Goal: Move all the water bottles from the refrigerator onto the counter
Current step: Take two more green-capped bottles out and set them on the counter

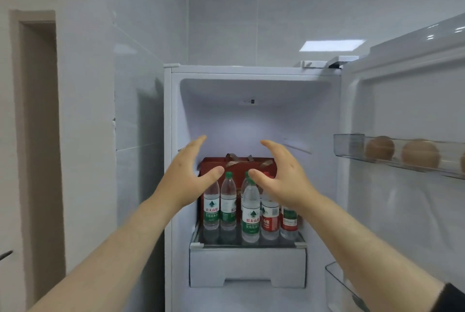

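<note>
The water bottles point(250, 211) stand upright on a glass shelf point(247, 242) inside the open refrigerator point(251, 110), caps up and long axes vertical, in front of a red box point(237, 164). Both the left hand point(187, 178) and the right hand point(284, 178) hover spread wide in front of them, each grip empty and touching nothing. Full of water, they likely feel moderately heavy, with thin plastic walls that give under a squeeze and may be slick if chilled, so the labelled middle of the body looks the surest place to hold, one bottle per hand.
</note>
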Available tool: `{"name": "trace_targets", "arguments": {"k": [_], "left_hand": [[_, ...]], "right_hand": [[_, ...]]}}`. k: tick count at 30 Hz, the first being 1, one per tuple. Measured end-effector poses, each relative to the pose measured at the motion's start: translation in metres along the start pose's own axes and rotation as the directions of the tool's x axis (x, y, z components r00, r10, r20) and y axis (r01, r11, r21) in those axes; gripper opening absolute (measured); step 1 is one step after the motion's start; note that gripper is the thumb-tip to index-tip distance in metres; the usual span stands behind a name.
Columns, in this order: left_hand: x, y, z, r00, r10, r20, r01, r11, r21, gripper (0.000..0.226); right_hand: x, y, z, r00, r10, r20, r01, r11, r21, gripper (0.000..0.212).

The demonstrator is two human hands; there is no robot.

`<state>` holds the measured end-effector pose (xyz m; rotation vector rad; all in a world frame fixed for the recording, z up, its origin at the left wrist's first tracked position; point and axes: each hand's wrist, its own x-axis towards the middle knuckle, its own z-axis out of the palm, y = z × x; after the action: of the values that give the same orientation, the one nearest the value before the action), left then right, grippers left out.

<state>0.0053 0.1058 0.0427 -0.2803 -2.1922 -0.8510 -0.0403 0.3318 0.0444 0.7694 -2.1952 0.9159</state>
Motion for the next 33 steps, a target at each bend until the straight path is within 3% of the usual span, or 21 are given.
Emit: {"name": "trace_targets", "arguments": {"k": [12, 18, 22, 26, 29, 33], "left_hand": [[0.096, -0.121, 0.124, 0.961, -0.275, 0.043, 0.278, 0.949, -0.148, 0.072], [0.130, -0.192, 0.190, 0.877, -0.479, -0.012, 0.466, 0.859, -0.212, 0.090], [0.142, -0.229, 0.230, 0.814, -0.580, -0.014, 0.555, 0.785, -0.273, 0.073], [0.143, -0.243, 0.247, 0.774, -0.628, -0.083, 0.600, 0.769, -0.219, 0.051], [0.142, -0.241, 0.247, 0.765, -0.635, -0.107, 0.612, 0.768, -0.186, 0.049], [0.136, -0.237, 0.243, 0.790, -0.610, -0.051, 0.597, 0.786, -0.159, 0.069]], "right_hand": [[0.082, 0.121, 0.098, 0.961, 0.259, 0.094, -0.267, 0.960, 0.081, 0.079], [0.108, 0.166, 0.152, 0.911, 0.389, 0.136, -0.402, 0.911, 0.093, 0.076], [0.115, 0.186, 0.181, 0.872, 0.469, 0.140, -0.479, 0.877, 0.044, 0.065], [0.112, 0.191, 0.196, 0.832, 0.526, 0.173, -0.549, 0.826, 0.126, 0.053], [0.101, 0.194, 0.202, 0.797, 0.541, 0.268, -0.588, 0.796, 0.143, 0.070], [0.088, 0.194, 0.204, 0.765, 0.573, 0.296, -0.622, 0.776, 0.104, 0.096]]}}
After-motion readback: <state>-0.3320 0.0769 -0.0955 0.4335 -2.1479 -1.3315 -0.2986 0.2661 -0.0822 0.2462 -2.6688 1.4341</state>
